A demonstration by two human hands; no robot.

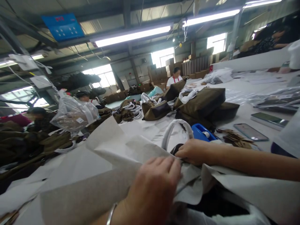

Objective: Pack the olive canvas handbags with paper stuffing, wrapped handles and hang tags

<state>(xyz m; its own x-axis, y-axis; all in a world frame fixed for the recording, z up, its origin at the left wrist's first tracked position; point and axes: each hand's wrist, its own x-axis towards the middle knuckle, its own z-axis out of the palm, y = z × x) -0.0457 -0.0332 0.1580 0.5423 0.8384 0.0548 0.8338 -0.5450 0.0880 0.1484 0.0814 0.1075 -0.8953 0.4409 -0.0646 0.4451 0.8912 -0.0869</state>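
Observation:
My left hand, with a metal bangle at the wrist, is curled over a large sheet of whitish paper and looks closed on it. Just beyond it, my right hand reaches in from the right, its fingers closed at the dark rim of a bag. Rising behind the fingers is a bag handle wrapped in white. Paper covers most of this bag, and a dark opening shows below my right forearm. What lies under the left fingertips is hidden.
Olive bags with wrapped handles lie farther back on the white table. A blue tape dispenser, brown tags and a phone are at the right. A clear plastic bag stands at left. Other people sit around the table.

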